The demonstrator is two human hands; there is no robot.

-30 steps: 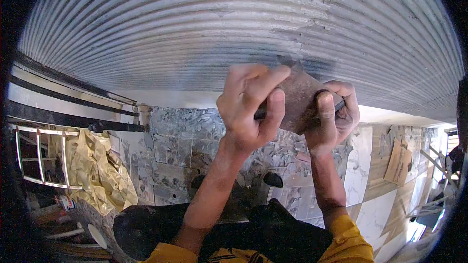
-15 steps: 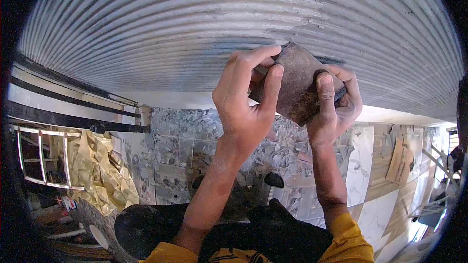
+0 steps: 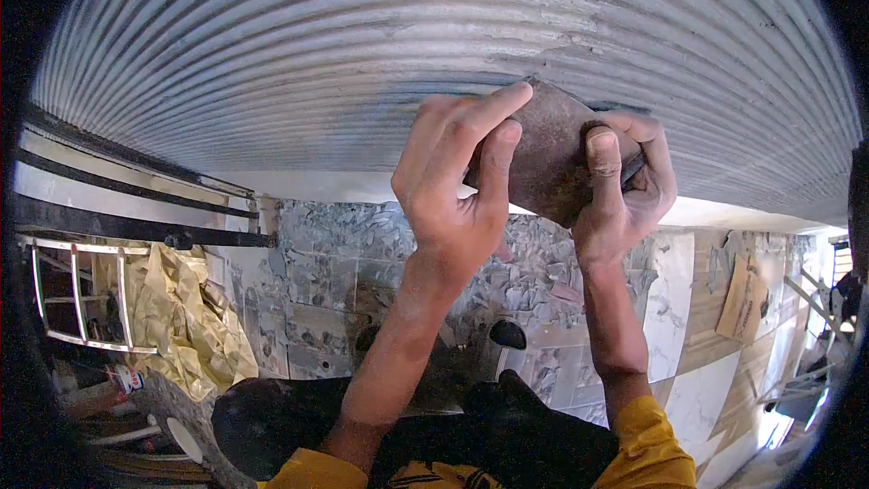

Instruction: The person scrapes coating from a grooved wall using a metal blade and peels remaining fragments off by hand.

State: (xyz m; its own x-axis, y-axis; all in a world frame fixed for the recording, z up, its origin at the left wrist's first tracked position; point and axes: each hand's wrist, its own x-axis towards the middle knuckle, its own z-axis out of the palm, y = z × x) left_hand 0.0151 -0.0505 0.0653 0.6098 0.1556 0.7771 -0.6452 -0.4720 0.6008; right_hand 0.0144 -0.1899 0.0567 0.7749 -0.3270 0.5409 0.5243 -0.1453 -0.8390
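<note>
A folded piece of sandpaper [image 3: 552,145], with a worn brown-grey face and a dark edge, is held up tilted in front of the ribbed grey wall [image 3: 434,27]. My left hand [image 3: 457,172] grips its left side, with the index fingertip at the top corner and the thumb near the left edge. On the right, my right hand [image 3: 629,186] is closed on it, thumb pressed on the near face and fingers behind. The far side of the sandpaper is hidden.
Flakes and grey debris [image 3: 339,244] cover the tiled floor below. To the left are black rails [image 3: 136,222], a white metal frame [image 3: 80,294] and crumpled gold sheeting [image 3: 186,317]. A cardboard piece [image 3: 742,299] lies at the right.
My left index finger has straightened across the upper left corner of the sandpaper. The sandpaper has tilted slightly; my right hand has barely shifted.
</note>
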